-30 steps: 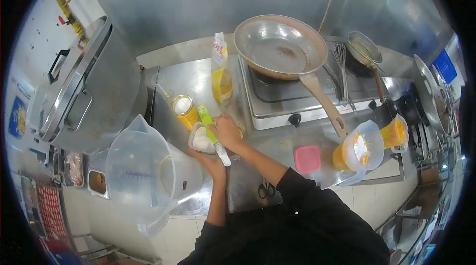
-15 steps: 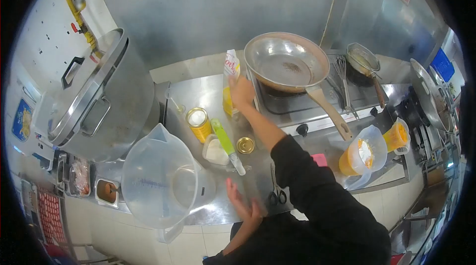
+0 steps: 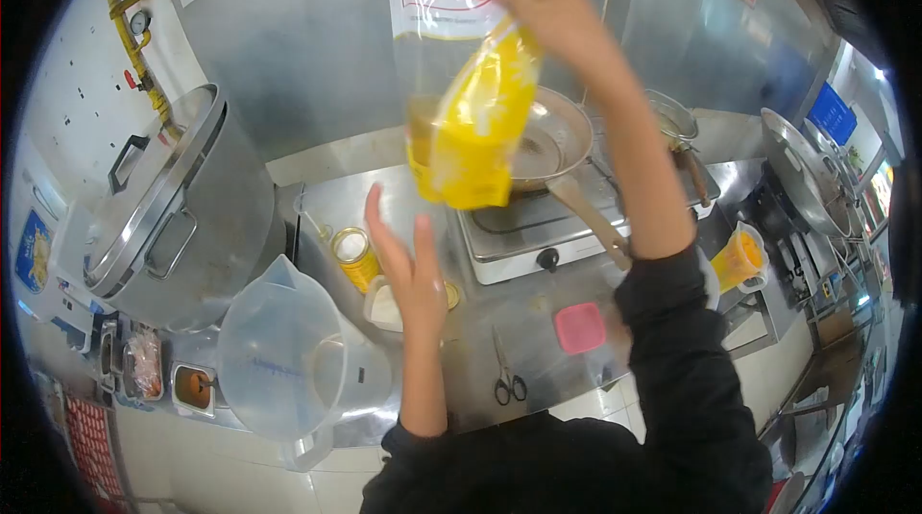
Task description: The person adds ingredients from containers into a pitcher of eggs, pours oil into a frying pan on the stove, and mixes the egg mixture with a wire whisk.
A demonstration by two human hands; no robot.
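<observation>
A yellow and white plastic pouch (image 3: pixel 485 134) with red lettering hangs in the air in front of the frying pan (image 3: pixel 549 144). My right hand (image 3: pixel 562 19) is closed on its upper right edge. Below and left of the pouch, my left hand (image 3: pixel 413 279) is raised with its fingers apart, holding nothing. Beside it stand an opened yellow can (image 3: pixel 355 259) and a small tub (image 3: pixel 384 306) of white contents. Partly behind my left hand lies a gold can lid (image 3: pixel 451 296). The green-handled spatula is hidden from view.
A large clear pitcher (image 3: pixel 288 351) and a big lidded pot (image 3: pixel 206 211) stand at left. Scissors (image 3: pixel 509 385) and a pink square item (image 3: pixel 580 328) lie on the steel counter. At right are a jug with orange contents (image 3: pixel 740 259) and the stove (image 3: pixel 509 262).
My right hand has lifted the pouch up from beside the stove toward the camera. My left hand has moved up and forward, over the tub area. The view has shifted slightly.
</observation>
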